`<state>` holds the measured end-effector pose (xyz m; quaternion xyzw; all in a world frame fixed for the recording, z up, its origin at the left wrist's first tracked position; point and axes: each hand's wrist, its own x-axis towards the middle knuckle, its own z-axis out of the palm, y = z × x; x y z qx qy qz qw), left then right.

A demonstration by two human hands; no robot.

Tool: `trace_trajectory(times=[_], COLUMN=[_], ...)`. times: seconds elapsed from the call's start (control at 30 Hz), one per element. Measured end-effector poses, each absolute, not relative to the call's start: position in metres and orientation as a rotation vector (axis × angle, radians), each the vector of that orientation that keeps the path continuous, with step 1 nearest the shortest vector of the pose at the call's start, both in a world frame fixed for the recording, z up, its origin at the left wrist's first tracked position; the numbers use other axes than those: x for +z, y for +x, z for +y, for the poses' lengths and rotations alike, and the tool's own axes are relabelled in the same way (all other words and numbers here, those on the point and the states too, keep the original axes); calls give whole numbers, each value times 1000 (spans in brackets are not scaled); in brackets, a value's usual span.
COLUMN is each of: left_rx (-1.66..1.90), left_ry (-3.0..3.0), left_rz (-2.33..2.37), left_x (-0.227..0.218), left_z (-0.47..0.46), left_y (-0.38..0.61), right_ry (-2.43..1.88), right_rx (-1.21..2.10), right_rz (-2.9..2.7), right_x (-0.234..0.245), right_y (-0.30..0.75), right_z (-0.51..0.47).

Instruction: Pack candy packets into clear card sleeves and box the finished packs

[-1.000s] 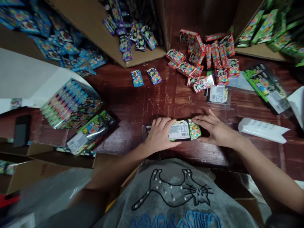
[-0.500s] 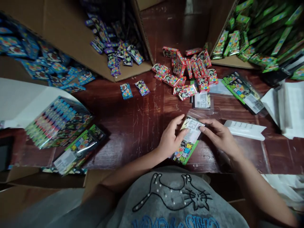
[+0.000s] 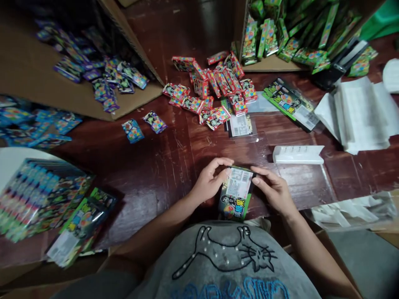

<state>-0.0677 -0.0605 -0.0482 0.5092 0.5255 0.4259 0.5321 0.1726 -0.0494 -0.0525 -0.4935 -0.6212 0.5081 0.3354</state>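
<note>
Both my hands hold a green bagged pack of small boxes (image 3: 234, 195) near the table's front edge, its white barcode label facing up. My left hand (image 3: 208, 182) pinches the pack's upper left corner with curled fingers. My right hand (image 3: 272, 191) grips its upper right side, fingers closed on the clear bag. The pack stands tilted, its lower end toward my grey shirt.
Red boxes (image 3: 215, 91) are heaped at the table's middle back, with a labelled clear bag (image 3: 240, 124) beside them. Cardboard cartons hold purple boxes (image 3: 102, 79) and green boxes (image 3: 280, 33). Finished packs (image 3: 75, 228) lie at the left, white sheets (image 3: 358, 116) at the right.
The pack lay flat under both hands one second ago; it is now lifted and turned lengthwise toward me. The camera view has shifted right and down.
</note>
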Motion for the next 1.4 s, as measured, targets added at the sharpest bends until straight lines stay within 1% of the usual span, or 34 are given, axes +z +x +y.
trace_trajectory(times=[0.17,0.23,0.4,0.57,0.67,0.77,0.93,1.1,1.17,1.3,1.37,1.4], left_rx=[1006,974,852,848,783,724,725,682,678,673,661,653], left_ry=[1116,1138,1275,1208,1228,1224,1179,1218,1223,1257,1312,1358], left_rz=[1293,1294,1268,1297,1267,1183,1059,1018,1000,974,961,950], left_x=[-40,-37,-28,-22,-19,-20,-28,-29,-29,-29,-28,-26], left_z=[-51,-48,-39,-25,-19,-19,-18,-8,-5,-3,0,3], left_y=[-66,-67,-66,-56,-55,-57,-49,-32,-28,-21,-14,-9], right_ry=[-1191,-1168,-1171,-1358,-1388,-1356,-1218,-1326,-1286,-1108,-1064,-1077], right_rx=[1254,1273,1409,1626,1761,1778,1667,1806,1845,1743,1547,1375], right_rz=[-1624,-1602,-1685,-1382,-1268,-1329,-1540,-1318,-1348,-1696,-1956,-2077], right_x=[-46,-45,-35,-27,-26,-24,-22,-23,-21,-12,-4,0], right_y=[174,174,178,177,183,195,212,223,229,250,266,275], right_z=[-40,-37,-23,-12,-9,-8,-11,-8,-7,-7,-1,6])
